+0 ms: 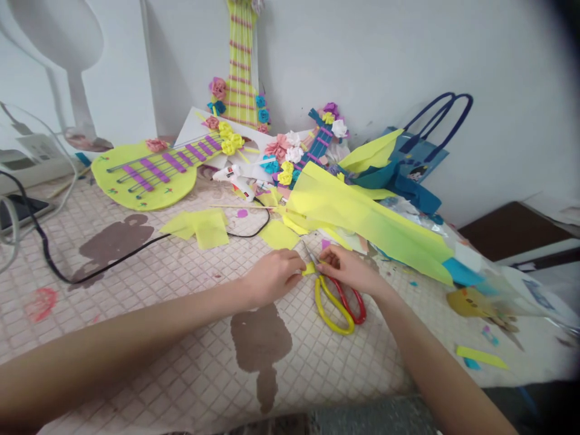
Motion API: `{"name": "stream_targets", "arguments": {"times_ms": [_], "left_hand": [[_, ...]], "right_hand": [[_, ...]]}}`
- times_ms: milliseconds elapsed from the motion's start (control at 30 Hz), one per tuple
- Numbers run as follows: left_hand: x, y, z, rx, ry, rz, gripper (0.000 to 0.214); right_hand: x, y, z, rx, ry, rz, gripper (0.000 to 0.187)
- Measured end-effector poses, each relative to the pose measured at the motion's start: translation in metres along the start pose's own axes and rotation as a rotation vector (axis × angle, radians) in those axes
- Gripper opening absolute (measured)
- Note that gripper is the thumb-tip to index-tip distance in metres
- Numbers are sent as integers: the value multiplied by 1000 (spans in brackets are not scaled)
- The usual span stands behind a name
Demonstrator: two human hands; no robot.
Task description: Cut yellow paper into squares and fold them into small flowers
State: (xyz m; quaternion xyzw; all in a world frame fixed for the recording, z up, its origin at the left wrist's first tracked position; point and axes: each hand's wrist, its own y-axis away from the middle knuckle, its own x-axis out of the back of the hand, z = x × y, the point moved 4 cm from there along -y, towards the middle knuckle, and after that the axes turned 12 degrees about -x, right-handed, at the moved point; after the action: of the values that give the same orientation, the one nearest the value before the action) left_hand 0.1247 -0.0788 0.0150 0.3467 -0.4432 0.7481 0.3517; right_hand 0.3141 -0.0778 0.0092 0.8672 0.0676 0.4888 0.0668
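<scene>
A pair of scissors [338, 302] with one yellow and one red handle lies on the table, blades pointing away from me. My left hand [276, 277] is closed just left of the blades, its fingertips pinching a small piece of yellow crepe paper [309, 269]. On the other side, my right hand [347, 269] has its fingers curled together beside the blades. Whatever it holds, if anything, is hidden by the fingers. Just beyond my hands lie a yellow paper scrap [280, 234] and a large folded yellow crepe sheet [362, 217].
A yellow paper guitar [145, 175] lies at the left, and another decorated guitar [240, 66] leans on the wall. A white glue gun [234, 178] trails a black cord [122, 260] across the table. A blue bag [421, 160] stands at the back right.
</scene>
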Motion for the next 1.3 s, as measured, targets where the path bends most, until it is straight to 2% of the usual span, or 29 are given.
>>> {"name": "stream_targets", "arguments": {"times_ms": [133,267,400,533,767,900,1000,1067,1133,1200,1300], "left_hand": [[-9,-4,26,-180,52,-20,17],[-17,1,52,-363,80,-131,26],[-31,-3,64,-454,21,-137,20],[-44,-10,64,-481,-69,-127,20],[-51,-23,59,-481,-131,-96,18],[-61,-36,57,-461,-114,-71,16],[-62,-42,57,-448,-105,-66,15],[-54,-43,53,-431,-114,-57,16],[-39,-47,39,-368,-158,-28,17],[-19,-53,13,-223,-233,33,18],[3,-65,-35,-59,-394,66,18]], "right_hand": [[-3,-3,-1,-19,70,5,23],[-2,-2,-7,28,93,46,20],[-2,0,-8,-22,79,84,21],[-4,0,-9,-87,66,94,21],[4,-4,-5,-101,140,178,10],[13,-12,8,-105,146,151,12],[19,-17,15,-51,104,83,15],[27,-22,21,0,76,118,16],[36,-28,29,46,107,258,13],[41,-34,39,86,192,373,12],[37,-44,53,136,256,386,9]]}}
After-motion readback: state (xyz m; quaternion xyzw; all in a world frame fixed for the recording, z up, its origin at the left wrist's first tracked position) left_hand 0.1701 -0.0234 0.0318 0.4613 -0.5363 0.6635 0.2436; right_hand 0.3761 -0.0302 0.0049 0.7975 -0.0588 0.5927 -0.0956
